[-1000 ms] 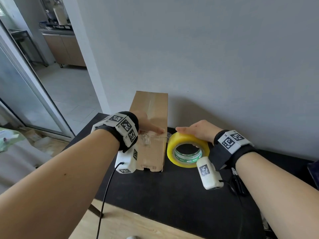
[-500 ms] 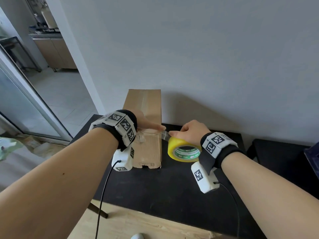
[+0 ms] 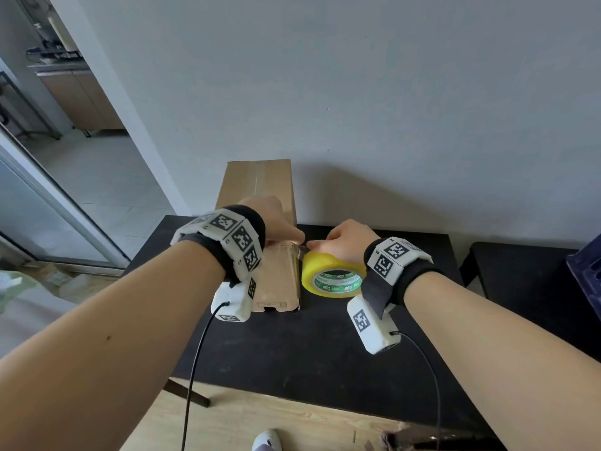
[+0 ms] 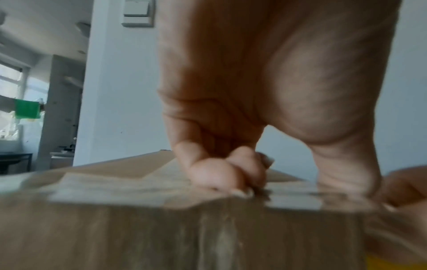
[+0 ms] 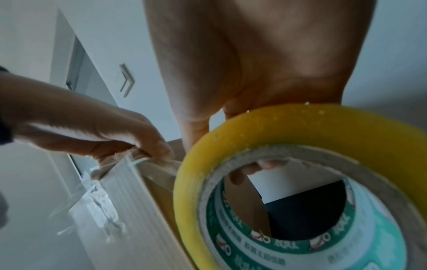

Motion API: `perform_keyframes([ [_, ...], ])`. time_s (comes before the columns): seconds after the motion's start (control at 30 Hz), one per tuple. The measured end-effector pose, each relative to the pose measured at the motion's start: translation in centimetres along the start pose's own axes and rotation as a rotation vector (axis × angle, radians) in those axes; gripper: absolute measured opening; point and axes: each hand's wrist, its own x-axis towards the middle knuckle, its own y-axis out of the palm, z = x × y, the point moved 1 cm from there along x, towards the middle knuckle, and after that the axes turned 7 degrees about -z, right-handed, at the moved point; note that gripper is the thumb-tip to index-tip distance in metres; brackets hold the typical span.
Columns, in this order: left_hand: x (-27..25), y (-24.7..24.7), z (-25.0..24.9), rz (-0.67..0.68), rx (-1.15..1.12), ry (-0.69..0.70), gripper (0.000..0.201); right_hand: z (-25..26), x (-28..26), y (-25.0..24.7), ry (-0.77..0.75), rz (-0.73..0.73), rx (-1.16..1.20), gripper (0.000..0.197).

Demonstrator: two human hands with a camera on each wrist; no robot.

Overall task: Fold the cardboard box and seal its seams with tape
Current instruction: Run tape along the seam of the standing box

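Observation:
A long brown cardboard box lies on the black table, its far end near the wall. A clear tape strip runs across its top near the front. My left hand rests on the box, its curled fingertips and thumb pinning that strip at the box's right edge. My right hand grips the yellow tape roll, fingers hooked into its core. The roll sits tight against the box's right side. A short span of tape joins roll and box.
The grey wall stands directly behind the box. A second dark table and a blue object are at the right. A doorway opens at the left. Cables hang from both wrist cameras over the table's front edge.
My right hand has brought the roll down against the box's right side and now hooks its core. My left hand stays on the tape on top of the box.

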Motion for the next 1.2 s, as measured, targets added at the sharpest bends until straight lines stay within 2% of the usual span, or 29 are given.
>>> perform_keyframes([
  [0.13, 0.1, -0.4, 0.5, 0.068, -0.093, -0.031, 0.042, -0.2, 0.1, 0.1, 0.02, 0.02, 0.042, 0.05],
  [0.27, 0.2, -0.2, 0.2, 0.037, -0.077, -0.026, 0.036, -0.4, 0.2, 0.2, 0.028, 0.043, 0.106, 0.053],
  [0.43, 0.5, 0.2, -0.1, 0.002, -0.016, -0.013, 0.038, -0.6, 0.2, 0.2, 0.034, 0.047, 0.233, 0.038],
  [0.53, 0.6, 0.3, -0.2, 0.001, -0.002, -0.023, 0.038, -0.9, 0.1, -0.1, 0.039, 0.079, 0.275, 0.038],
  [0.63, 0.7, 0.4, -0.2, -0.025, 0.014, -0.025, 0.039, -1.5, -0.2, -0.6, -0.006, 0.176, 0.208, 0.045],
  [0.7, 0.7, 0.6, -0.3, -0.047, 0.033, -0.02, 0.039, -1.9, -0.5, -0.9, -0.016, 0.226, 0.16, 0.057],
  [0.8, 0.7, 0.7, -0.3, -0.05, 0.051, -0.016, 0.039, -2.1, -0.9, -1.0, -0.035, 0.271, 0.0, 0.067],
  [0.9, 0.7, 0.7, -0.2, -0.045, 0.055, -0.013, 0.039, -2.4, -1.2, -0.6, -0.031, 0.21, -0.134, 0.068],
  [1.07, 0.4, 0.8, -0.3, -0.058, 0.079, -0.007, 0.038, -2.2, -1.7, -0.7, -0.05, 0.08, -0.218, 0.057],
  [1.2, 0.1, 0.8, -0.3, -0.073, 0.089, -0.012, 0.037, -1.6, -2.1, -1.4, -0.054, 0.014, -0.232, 0.062],
])
